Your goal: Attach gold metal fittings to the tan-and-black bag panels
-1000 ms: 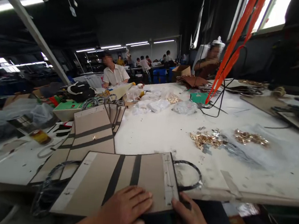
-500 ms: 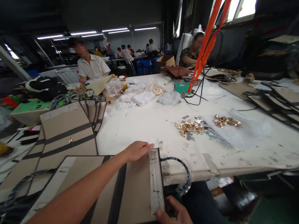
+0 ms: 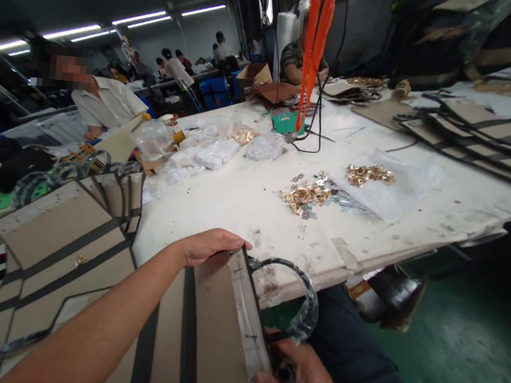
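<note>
A beige bag panel (image 3: 218, 326) with dark straps lies in front of me, a marked whitish strip along its right edge. My left hand (image 3: 214, 246) is closed on the panel's far right corner, thumb on top. At the near right corner, my right hand (image 3: 305, 374) is closed on the edge, thumb on the face and fingers around the side by the handle's end. A curved dark handle (image 3: 306, 293) in clear plastic wrap sticks out from that edge. What lies beneath the panel is hidden.
More bag panels (image 3: 60, 221) are stacked at the left, a small gold piece (image 3: 81, 260) on one. Gold metal pieces (image 3: 304, 197) lie on the white table (image 3: 217, 212), others on a plastic sheet (image 3: 406, 197). An orange strap (image 3: 311, 52) hangs down. Co-workers sit beyond.
My view has swung to the right, so the table's contents sit further left. The held panel's right edge is tilted up more, and its handle shows more fully. Both hands keep their grip.
</note>
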Motion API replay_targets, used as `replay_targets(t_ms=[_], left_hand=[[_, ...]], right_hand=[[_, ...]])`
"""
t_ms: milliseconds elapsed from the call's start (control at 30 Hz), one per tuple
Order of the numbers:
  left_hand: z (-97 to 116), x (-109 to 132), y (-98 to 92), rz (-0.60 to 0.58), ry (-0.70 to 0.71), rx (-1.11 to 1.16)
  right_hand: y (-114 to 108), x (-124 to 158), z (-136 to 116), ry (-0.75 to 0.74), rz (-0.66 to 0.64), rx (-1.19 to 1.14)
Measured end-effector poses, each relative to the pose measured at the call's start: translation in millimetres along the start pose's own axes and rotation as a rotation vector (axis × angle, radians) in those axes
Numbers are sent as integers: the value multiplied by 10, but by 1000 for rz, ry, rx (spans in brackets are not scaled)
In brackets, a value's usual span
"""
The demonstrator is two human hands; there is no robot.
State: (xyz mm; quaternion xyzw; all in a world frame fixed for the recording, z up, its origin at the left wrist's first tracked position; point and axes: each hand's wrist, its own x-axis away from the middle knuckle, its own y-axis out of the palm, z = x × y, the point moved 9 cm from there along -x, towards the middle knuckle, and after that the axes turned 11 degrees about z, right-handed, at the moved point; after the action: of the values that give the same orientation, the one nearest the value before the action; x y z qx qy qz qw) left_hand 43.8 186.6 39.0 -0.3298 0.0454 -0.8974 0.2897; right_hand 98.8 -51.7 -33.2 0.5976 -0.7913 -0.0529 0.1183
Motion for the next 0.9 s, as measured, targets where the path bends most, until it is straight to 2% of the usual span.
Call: replay_targets(t_ms=[167,300,433,533,667,800,900], left_hand=[[-32,-61,-35,134,115,3],[-187,-220,128,223,187,-62],[-242,-256,238,348,292,-166],[-157,-91,194,516,402,-277],[-69,344,177,737,561,-399],[-201,722,407,753,717,-516],[-335,888,623,762,831,-747]], right_hand=[[47,28,-13,95,-80,-88],[-72,131,247,205,-38,24],[-155,250,413,284,-93,124],[-155,274,386,292,-127,116],[-171,254,366,291,-107,212],[-255,239,259,236,-137,436],[-401,197,-34,111,-143,717]])
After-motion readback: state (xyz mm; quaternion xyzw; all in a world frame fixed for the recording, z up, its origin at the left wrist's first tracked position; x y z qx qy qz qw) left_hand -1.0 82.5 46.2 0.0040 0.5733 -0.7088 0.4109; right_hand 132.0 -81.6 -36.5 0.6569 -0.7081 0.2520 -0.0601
